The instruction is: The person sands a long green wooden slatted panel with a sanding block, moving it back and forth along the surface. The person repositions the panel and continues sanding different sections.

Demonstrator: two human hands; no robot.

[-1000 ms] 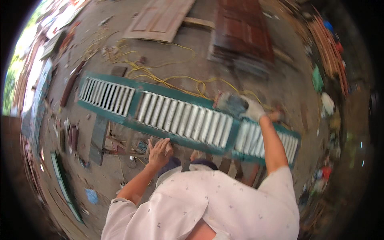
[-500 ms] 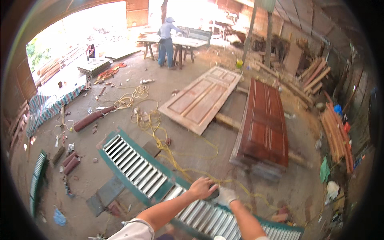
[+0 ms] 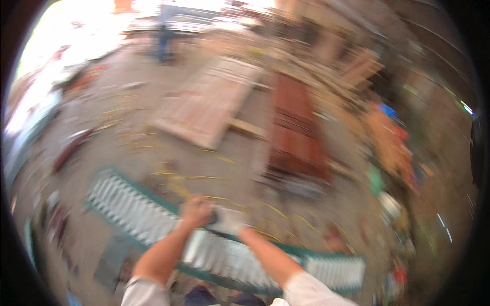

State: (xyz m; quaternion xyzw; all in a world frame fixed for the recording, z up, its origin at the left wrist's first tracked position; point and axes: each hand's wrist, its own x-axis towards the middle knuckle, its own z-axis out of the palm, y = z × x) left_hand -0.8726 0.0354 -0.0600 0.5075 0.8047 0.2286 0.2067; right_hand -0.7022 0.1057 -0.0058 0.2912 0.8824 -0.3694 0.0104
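A long green-framed panel with pale slats [image 3: 138, 209] lies across the floor in front of me, slanting down to the right. My bare left hand [image 3: 197, 211] is closed over a dark rounded hand tool [image 3: 212, 217] at the panel's far edge, near its middle. Against the tool's right side is my right hand [image 3: 230, 220] in a pale glove, its fingers closed around it. Motion blur and my hands hide the tool's shape, so its exact kind cannot be made out.
Beyond the panel, a pale wooden door [image 3: 206, 102] and a dark red-brown door [image 3: 298, 130] lie on timber supports. Yellow cord [image 3: 178, 186] winds over the floor. Planks [image 3: 385, 137] are piled at the right. A person [image 3: 164, 35] stands far back.
The view has swung, so the doors and panel sit further left and higher, and everything is smeared. Both hands, still together on the tool, are slightly further left along the panel.
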